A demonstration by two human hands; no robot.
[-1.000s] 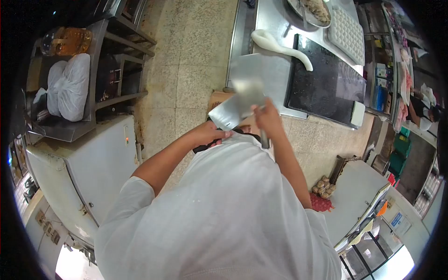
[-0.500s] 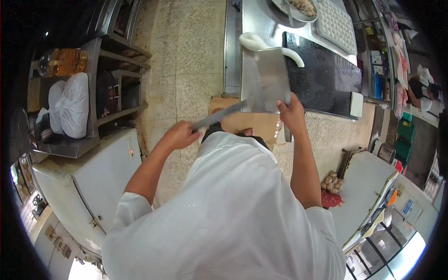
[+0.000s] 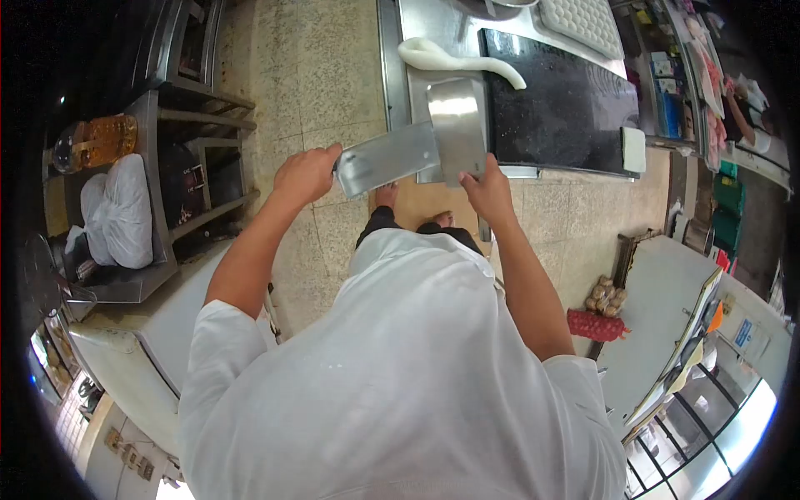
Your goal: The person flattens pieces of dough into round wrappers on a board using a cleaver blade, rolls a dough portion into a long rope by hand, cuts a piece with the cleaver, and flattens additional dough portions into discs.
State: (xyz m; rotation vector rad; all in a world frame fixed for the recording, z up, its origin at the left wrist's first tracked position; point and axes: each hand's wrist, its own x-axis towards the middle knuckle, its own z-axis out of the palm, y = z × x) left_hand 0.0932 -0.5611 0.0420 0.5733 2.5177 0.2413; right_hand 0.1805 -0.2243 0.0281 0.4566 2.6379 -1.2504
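Note:
My left hand (image 3: 307,173) is closed round the handle of a cleaver (image 3: 385,158), its broad steel blade turned flat toward me and pointing right. A second cleaver (image 3: 457,125) stands out from my closed right hand (image 3: 488,193), its blade pointing away from me. The two blades meet or overlap near the tip of the left one; whether they touch I cannot tell. Beyond them lies a piece of white dough (image 3: 442,60), thick at its left end and drawn into a rope. Its thin end rests on a black board (image 3: 558,117).
The steel table (image 3: 421,92) carries the board, a tray (image 3: 581,27) of small round white pieces and a partly visible bowl (image 3: 517,2). A pale block (image 3: 633,150) sits on the board's right corner. Shelving (image 3: 150,200) stands left; a red net sack (image 3: 596,326) lies right.
The left cleaver has turned from edge-on to flat and risen with my left hand. My right hand has shifted slightly left with its cleaver. The view has tilted, so the table sits higher.

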